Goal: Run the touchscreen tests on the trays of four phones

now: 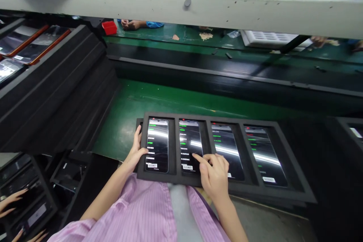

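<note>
Four lit phones (pixel 158 145) lie in a black tray (pixel 174 147), its left end gripped by the left hand (pixel 135 154). The right hand (pixel 215 172), grasping nothing, points at and apparently touches the second phone (pixel 187 141) from the left. Beyond lies a green table (pixel 170 98).

Hands (pixel 214 174) are at a tray (pixel 170 178) of four phones (pixel 159 143).

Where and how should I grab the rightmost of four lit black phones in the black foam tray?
Probably the right long edge, right hand coming from above: the flat black phone lies leftward in its recess, leaving a wider gap on the right.
</note>
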Demonstrator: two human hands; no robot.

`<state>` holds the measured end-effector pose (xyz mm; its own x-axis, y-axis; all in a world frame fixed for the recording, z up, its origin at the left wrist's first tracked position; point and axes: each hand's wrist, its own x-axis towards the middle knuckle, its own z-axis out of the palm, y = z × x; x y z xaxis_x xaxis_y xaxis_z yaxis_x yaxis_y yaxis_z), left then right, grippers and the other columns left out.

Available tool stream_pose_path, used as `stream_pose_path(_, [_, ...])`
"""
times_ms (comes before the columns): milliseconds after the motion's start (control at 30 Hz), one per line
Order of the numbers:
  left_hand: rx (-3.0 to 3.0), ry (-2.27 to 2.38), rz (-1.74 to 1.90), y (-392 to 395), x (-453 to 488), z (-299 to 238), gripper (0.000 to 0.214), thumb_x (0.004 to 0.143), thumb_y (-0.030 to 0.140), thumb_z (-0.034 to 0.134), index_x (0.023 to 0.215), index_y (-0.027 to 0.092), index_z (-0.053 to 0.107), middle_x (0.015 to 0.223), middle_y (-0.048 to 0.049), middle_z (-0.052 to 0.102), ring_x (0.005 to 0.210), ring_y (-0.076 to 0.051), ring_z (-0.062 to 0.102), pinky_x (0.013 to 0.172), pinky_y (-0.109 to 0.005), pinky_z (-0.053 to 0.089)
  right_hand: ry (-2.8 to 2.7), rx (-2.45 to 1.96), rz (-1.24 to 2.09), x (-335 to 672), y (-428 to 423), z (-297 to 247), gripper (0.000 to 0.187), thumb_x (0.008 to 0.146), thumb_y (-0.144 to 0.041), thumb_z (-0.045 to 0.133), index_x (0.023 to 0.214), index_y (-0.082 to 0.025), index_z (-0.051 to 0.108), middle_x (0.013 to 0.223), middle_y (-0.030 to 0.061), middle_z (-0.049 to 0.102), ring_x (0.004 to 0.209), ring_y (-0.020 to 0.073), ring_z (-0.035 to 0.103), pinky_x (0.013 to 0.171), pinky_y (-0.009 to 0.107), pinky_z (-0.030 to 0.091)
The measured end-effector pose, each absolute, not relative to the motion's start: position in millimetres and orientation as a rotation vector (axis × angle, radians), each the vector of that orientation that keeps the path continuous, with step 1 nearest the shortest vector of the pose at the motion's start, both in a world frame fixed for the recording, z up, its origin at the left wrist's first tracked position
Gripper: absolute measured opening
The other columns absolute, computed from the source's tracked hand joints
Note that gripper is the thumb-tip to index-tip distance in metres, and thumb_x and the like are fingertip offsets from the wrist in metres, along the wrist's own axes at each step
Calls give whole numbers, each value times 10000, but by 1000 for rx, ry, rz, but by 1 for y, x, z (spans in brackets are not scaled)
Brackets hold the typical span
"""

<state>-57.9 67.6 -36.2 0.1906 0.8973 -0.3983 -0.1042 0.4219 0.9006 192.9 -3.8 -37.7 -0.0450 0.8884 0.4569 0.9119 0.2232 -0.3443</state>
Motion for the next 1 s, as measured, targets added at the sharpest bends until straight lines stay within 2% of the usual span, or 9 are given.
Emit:
stream_pose_path(167, [886,1184,821,67,-57,-35,944,621,134,485,1436,328,51,1431,-26,350,1135,-227,506,939,-377,409,-1896,-1627,-7,195,-6,-39,372,902,-193,306,1018,-211,659,752,26,505,746,162,461,841,374,345])
stream_pose_path(333, [931,1217,805,68,-57,-37,915,653,144,487,1431,348,51,1441,-31,336,1125,-236,515,941,-409,417,-1876,-1598,12,196,-6,-40,426,910,-215,258,1136,-253,617,754,22,504,736,162,471,849,382,344])
stream_pose_path(567, [1017,1274,811,69,-54,-38,867,724,200,548,1432,307,58,1409,-65,377,1255,-235,418,1064,-417,301,-1929,-1603,-13,195,-5,-35,413,925,-243,256,1094,-239,633,753,19,491,739,157,466,842,375,345])
stream_pose_path(667, [1035,1300,808,68,-53,-38,861,730,210,552,1433,301,61,1437,-69,343,1294,-239,373,1084,-420,273,-1974,-1615,-42,194,-6,-35,404,926,-249,267,1097,-235,633,769,21,493,747,157,458,854,377,338])
stream_pose_path(900, [1050,1348,805,69,-56,-45,848,725,229,534,1434,309,76,1422,-74,367,1260,-257,424,1056,-449,320,-2049,-1888,-108,184,-2,-32,360,921,-285,326,1097,-277,640,907,52,546,869,183,466,949,437,265])
stream_pose_path(1000, [1055,1359,809,69,-56,-45,862,707,217,534,1435,291,79,1408,-76,387,1264,-252,422,1063,-436,317,-1948,-1903,-238,186,-6,-31,389,930,-275,285,1051,-271,655,910,53,539,876,182,469,969,452,242])
